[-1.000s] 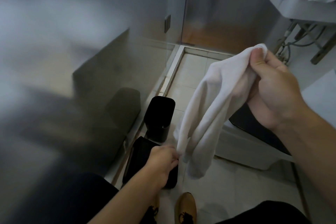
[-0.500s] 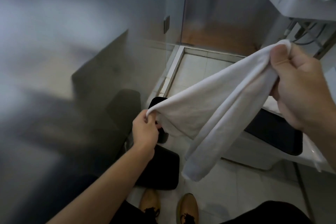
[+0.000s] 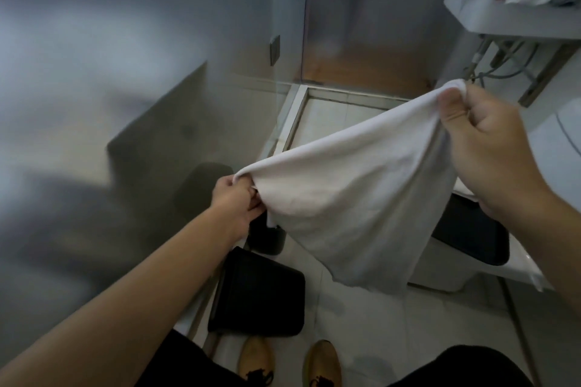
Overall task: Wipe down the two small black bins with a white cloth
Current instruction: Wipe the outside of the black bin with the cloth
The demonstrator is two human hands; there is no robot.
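Observation:
A white cloth (image 3: 349,195) is stretched in the air between both hands. My left hand (image 3: 240,204) pinches its lower left corner. My right hand (image 3: 490,148) grips its upper right corner, higher up. Below on the tiled floor stand two small black bins against the frosted glass wall. The near bin (image 3: 257,295) shows its lid just ahead of my shoes. The far bin (image 3: 267,237) is mostly hidden behind my left hand and the cloth.
A frosted glass partition (image 3: 125,88) runs along the left. A white toilet with a black lid (image 3: 471,236) sits at right, a white sink (image 3: 503,3) with a towel above it. My tan shoes (image 3: 289,361) stand on the pale tiles.
My left hand has lifted the cloth's lower corner up and out to the left. The cloth went from hanging bunched to spread between both hands. My right hand shifted slightly right.

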